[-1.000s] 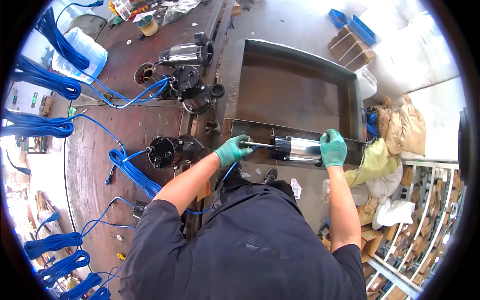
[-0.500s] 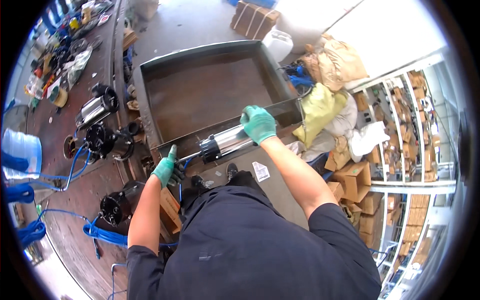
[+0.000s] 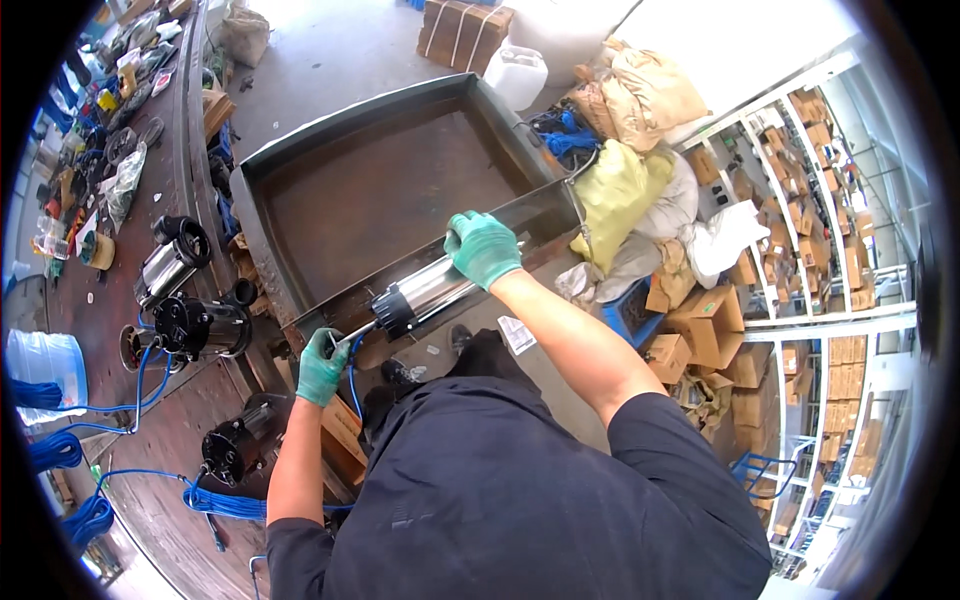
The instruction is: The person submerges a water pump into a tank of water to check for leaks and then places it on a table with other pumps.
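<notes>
A submersible pump (image 3: 430, 290) with a shiny steel cylinder and a black ribbed end lies aslant over the near rim of a large metal tank (image 3: 265, 215). My right hand (image 3: 483, 248), in a green glove, is closed over the pump's upper right end. At its black end, my gloved left hand (image 3: 320, 368) is wrapped round a thin shiny metal rod (image 3: 357, 334) that points to the pump. Whether the rod is a separate tool or part of the pump is unclear. A blue cable (image 3: 352, 375) hangs down beside my left hand.
Several other pumps (image 3: 205, 328) and coiled blue cable (image 3: 232, 503) lie on the brown workbench (image 3: 150, 410) to the left. A yellow sack (image 3: 620, 195), open cardboard boxes (image 3: 708, 325) and loaded shelves (image 3: 800, 230) stand at the right. A white jug (image 3: 516, 77) is beyond the tank.
The pump and my right hand now appear slightly further left, as the whole view has shifted. My left hand has turned, and its raised thumb is now curled round the rod.
</notes>
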`<state>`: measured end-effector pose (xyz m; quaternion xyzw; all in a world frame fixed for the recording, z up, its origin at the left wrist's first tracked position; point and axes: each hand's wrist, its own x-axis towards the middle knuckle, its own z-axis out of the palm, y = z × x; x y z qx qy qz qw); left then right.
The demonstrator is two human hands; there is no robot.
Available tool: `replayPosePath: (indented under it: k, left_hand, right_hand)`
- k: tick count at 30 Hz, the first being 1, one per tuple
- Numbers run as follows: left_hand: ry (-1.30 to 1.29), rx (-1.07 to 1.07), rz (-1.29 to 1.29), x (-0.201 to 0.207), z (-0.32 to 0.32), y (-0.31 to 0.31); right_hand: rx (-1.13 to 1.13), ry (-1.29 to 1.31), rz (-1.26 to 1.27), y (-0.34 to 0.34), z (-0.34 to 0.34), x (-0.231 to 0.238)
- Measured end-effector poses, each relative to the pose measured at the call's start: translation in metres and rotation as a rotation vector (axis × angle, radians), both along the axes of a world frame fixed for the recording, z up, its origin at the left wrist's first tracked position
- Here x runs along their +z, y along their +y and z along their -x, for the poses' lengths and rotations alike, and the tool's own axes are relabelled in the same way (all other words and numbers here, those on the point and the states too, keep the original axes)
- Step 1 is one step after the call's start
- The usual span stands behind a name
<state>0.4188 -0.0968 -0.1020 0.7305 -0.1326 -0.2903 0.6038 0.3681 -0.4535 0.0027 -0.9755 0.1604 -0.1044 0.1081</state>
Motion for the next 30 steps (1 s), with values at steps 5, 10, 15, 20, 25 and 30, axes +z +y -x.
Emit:
replayPosePath:
  k: [5,10,15,20,25,30]
  left_hand:
    - [0.041,-0.007,0.000,0.007,-0.002,0.004]
    - [-0.275,0.309,-0.136,0.000,0.013,0.031]
    - [-0.267,0.632,-0.112,0.001,0.041,0.044]
    - [-0.267,0.636,-0.090,0.042,0.055,0.001]
    - [-0.333,0.508,-0.046,0.103,0.064,-0.082]
    - [-0.340,0.365,0.078,0.179,0.076,-0.186]
  right_hand:
    - [0.017,-0.057,-0.244,-0.008,0.002,0.001]
    - [-0.305,-0.388,-0.571,-0.093,0.044,-0.015]
    - [-0.797,-0.117,-0.254,-0.254,0.141,-0.136]
    - [-0.685,0.078,-1.404,-0.289,0.137,-0.165]
    - [-0.567,-0.081,-2.002,-0.181,0.097,-0.027]
    - [0.305,0.043,-1.371,-0.053,0.100,0.028]
